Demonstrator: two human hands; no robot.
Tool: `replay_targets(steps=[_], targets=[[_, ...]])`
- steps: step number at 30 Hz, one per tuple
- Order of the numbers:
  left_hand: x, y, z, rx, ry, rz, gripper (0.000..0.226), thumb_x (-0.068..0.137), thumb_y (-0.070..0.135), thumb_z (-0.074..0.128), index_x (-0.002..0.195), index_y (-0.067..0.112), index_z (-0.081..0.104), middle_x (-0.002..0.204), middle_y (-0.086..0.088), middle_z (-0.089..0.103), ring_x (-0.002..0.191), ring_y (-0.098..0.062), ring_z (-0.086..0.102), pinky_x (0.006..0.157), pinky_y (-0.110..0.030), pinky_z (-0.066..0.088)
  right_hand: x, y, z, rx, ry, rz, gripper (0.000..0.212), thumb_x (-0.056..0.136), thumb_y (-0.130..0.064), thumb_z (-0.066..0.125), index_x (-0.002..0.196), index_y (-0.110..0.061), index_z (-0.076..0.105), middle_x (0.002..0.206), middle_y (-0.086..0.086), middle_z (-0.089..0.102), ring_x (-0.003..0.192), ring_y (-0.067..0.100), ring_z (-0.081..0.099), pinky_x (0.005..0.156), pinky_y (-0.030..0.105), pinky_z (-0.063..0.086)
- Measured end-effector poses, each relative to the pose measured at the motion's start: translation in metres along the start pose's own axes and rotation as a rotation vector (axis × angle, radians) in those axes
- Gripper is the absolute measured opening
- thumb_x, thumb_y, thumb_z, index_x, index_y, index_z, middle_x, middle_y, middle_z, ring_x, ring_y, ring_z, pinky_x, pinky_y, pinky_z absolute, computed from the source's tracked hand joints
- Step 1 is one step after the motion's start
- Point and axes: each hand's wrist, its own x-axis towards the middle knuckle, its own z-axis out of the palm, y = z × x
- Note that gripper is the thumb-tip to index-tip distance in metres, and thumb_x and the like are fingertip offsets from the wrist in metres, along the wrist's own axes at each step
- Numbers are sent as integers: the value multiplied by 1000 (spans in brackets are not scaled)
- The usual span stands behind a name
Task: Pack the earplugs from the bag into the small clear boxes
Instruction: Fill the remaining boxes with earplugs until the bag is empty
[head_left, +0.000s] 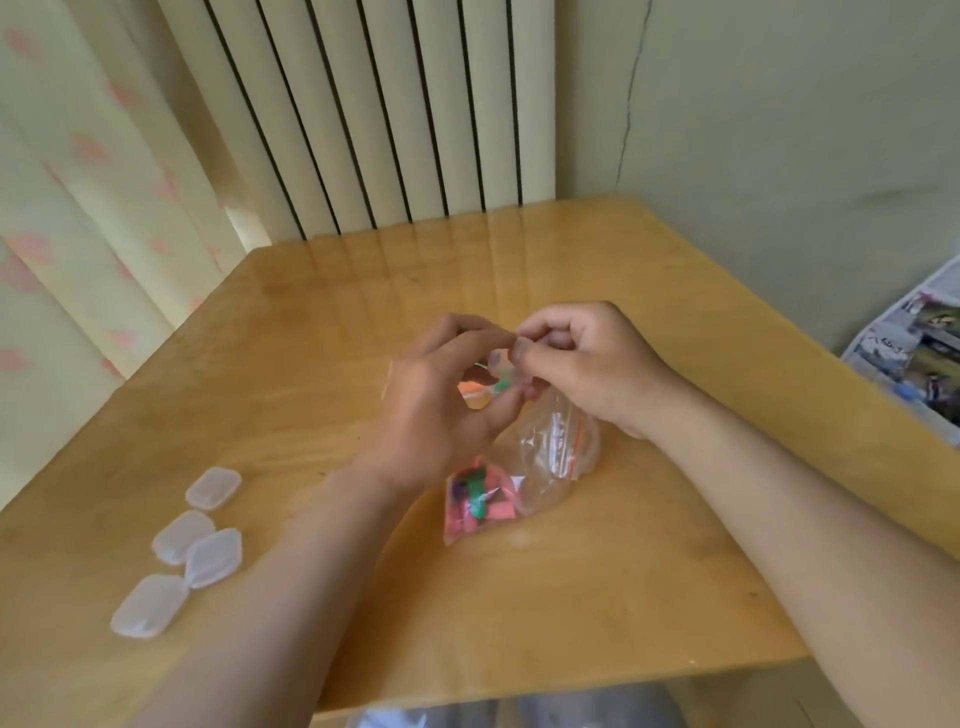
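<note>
A clear zip bag (558, 447) with a red seal strip lies on the wooden table (311, 364) under my hands. Pink, green and purple earplugs (480, 501) bunch in its near corner. My left hand (447, 400) holds a small clear box (501, 371) with a green earplug showing inside it. My right hand (587, 364) pinches the top of that same box with thumb and fingertips. Something orange-pink (475, 389) shows behind my left palm, mostly hidden. Several closed small clear boxes (200, 540) lie in a loose row at the table's left front.
A striped radiator (389, 114) and a curtain (78, 208) stand behind the table. Printed papers (919, 358) lie off the table's right edge. The table's near edge runs just below my forearms.
</note>
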Motion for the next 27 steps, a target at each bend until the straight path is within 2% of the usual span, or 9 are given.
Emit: replay_targets(steps=[4,6,9,11,13,14,17,21,27], targets=[[-16,-10,2,51,44,-19,40,81,5,76,120,9,68,106,-2,65,81,-15,67,69,-34,57,-1,-3,4,19,-62,48,14,94,-8,63,95,-11,76,71,-1,71,62,6,65,53,16,48],[-21,-11,1,51,56,-46,40,80,6,78,119,8,68,103,-1,66,80,-14,66,68,-33,56,-2,-4,6,37,-94,77,17,95,-7,60,101,-12,75,75,-1,72,63,4,66,50,14,46],[-22,-10,-1,37,79,-102,35,80,14,80,113,10,69,97,2,67,79,-13,66,69,-38,55,-4,-7,5,18,-118,94,27,95,-3,56,114,-14,70,80,9,73,68,16,67,44,12,42],[-22,-8,-2,33,121,-144,30,80,25,79,106,13,69,92,5,67,77,-13,65,69,-43,54,-4,-7,3,48,-153,69,31,89,-4,60,117,-14,67,87,16,74,72,21,68,54,15,48],[-21,-3,-2,23,150,-173,30,81,36,75,100,14,68,89,6,66,74,-12,65,68,-44,53,-4,-5,2,103,-192,44,39,77,-9,63,116,-14,67,90,12,75,72,16,68,70,25,54],[-20,-2,-2,20,156,-182,31,81,40,73,99,15,67,88,7,66,73,-12,64,67,-43,53,-4,-3,2,115,-197,36,42,74,-10,63,116,-14,68,89,11,75,71,14,68,73,28,54],[-20,-1,-2,4,152,-199,32,80,41,71,101,17,67,90,7,67,75,-13,65,67,-41,54,-3,-2,3,116,-193,20,43,73,-9,62,116,-13,68,90,14,73,69,16,67,73,32,54],[-19,1,0,7,135,-158,35,79,32,70,111,17,68,92,6,68,76,-10,65,65,-32,53,-4,-1,4,96,-185,5,43,71,-7,66,113,-17,69,99,24,70,72,25,66,76,39,55],[-18,2,1,-6,142,-209,33,77,35,67,105,17,73,85,8,70,72,-9,63,63,-27,53,-4,-1,5,83,-181,3,42,71,-6,66,111,-20,70,99,22,70,74,24,66,80,46,55]])
